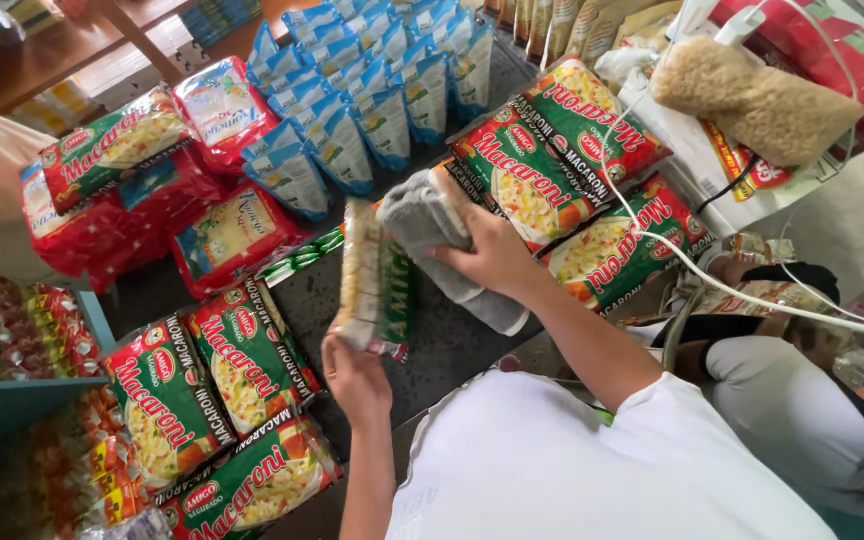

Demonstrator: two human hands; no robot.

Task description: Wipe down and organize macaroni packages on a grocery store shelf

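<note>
Two hands at frame centre. Left hand closed around the lower end of a narrow green-and-clear noodle packet, held upright over the dark counter. Right hand grips a grey cloth pressed against the packet's upper side. Judged step: wiping the packet. Next move likely needs turning it to reach the other face. Macaroni bags lie upper right.

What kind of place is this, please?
Probably a small grocery shop or stockroom: many red-green pasta packets on a dark counter, rows of blue pouches, and a shelf with more packaged goods.
</note>
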